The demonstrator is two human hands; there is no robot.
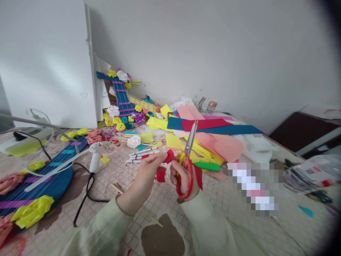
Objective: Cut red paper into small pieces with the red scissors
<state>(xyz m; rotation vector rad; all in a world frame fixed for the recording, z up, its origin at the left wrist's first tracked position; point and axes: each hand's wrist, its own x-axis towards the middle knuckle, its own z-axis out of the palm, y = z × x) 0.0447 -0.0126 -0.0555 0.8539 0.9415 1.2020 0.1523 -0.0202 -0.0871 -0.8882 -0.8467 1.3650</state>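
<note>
Between the thumb and fingers of my left hand (147,170) is a small red crepe paper piece (169,156). My right hand (181,174) has its fingers in the red handles of a pair of scissors (189,144), whose blades point up and away from me. The right thumb and fingertips are close to the red piece; whether they touch it I cannot tell. Below it lies another red paper scrap (161,175) on the table. A larger red scrap (198,176) shows beside my right wrist. Just right of the scissors sits a green marker-like object (206,166).
Coloured paper strips (213,128) are heaped at the back. Several markers (142,154) and a thin stick (149,215) lie nearby. At left are a blue paper guitar (61,170) with paper flowers, a white glue gun (95,160) and its black cord. Another decorated guitar (121,94) leans behind.
</note>
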